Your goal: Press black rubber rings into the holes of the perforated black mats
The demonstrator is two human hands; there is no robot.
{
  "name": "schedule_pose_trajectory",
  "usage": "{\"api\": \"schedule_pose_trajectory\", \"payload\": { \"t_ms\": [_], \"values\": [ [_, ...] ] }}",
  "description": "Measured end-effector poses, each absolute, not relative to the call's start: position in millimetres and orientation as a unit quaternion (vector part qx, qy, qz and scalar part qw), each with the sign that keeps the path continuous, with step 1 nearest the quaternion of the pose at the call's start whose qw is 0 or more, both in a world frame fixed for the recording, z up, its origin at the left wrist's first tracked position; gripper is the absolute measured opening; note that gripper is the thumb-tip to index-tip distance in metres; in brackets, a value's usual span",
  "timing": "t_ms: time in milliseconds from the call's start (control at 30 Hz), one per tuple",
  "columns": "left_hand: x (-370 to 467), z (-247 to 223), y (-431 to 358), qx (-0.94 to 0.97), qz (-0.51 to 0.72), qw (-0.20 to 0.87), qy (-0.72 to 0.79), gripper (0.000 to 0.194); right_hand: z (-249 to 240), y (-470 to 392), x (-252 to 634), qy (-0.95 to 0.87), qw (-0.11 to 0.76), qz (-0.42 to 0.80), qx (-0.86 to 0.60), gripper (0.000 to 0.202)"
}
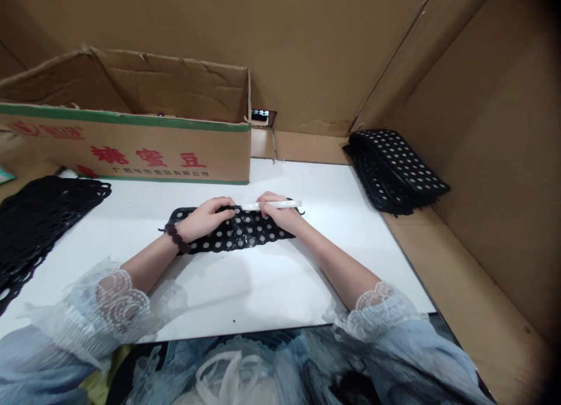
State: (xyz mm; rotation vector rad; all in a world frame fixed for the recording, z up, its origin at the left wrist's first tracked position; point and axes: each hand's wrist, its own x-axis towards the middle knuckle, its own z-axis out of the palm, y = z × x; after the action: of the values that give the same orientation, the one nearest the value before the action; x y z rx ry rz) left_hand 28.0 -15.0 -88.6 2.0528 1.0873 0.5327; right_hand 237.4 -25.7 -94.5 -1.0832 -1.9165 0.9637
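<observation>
A black strip of material with white polka dots (245, 232) lies across the white tabletop in front of me, its surface shiny in the middle. My left hand (208, 218) is closed on its upper left edge, thumb and fingers pinching it. In my right hand (278, 212) is a slim white pen-like tool (284, 204), pointing left along the upper edge of the strip. The tool's tip is close to my left fingertips; its exact kind is too small to make out. The heel of my right hand covers the strip's right end.
An open cardboard box (175, 151) with red lettering stands at the back left. Black openwork fabric (39, 218) lies at the left. A folded stack of black polka-dot pieces (398, 165) rests at the right, against a tall cardboard wall (491, 159).
</observation>
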Motion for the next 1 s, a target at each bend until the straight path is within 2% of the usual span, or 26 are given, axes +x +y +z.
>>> {"api": "schedule_pose_trajectory", "payload": {
  "t_ms": [200,600,767,867,1000],
  "values": [
    [26.4,-87.3,-13.2,0.766,0.195,0.430,0.437,0.018,-98.8,-23.2,239.1,-0.722,0.376,0.403,-0.419,0.026],
    [31.7,-86.8,-16.7,0.781,0.182,0.372,0.469,0.017,-97.3,-26.9,232.9,-0.722,0.369,0.391,-0.435,0.027],
    [30.8,-86.0,-18.8,0.799,0.179,0.352,0.454,0.024,-95.7,-26.9,234.4,-0.735,0.362,0.382,-0.428,0.028],
    [30.0,-88.9,-19.2,0.813,0.171,0.329,0.449,0.025,-94.6,-29.5,231.8,-0.762,0.338,0.348,-0.429,0.027],
    [32.4,-94.6,-20.2,0.820,0.179,0.276,0.468,0.018,-96.7,-36.2,222.3,-0.805,0.290,0.232,-0.462,0.023]
  ]
}}
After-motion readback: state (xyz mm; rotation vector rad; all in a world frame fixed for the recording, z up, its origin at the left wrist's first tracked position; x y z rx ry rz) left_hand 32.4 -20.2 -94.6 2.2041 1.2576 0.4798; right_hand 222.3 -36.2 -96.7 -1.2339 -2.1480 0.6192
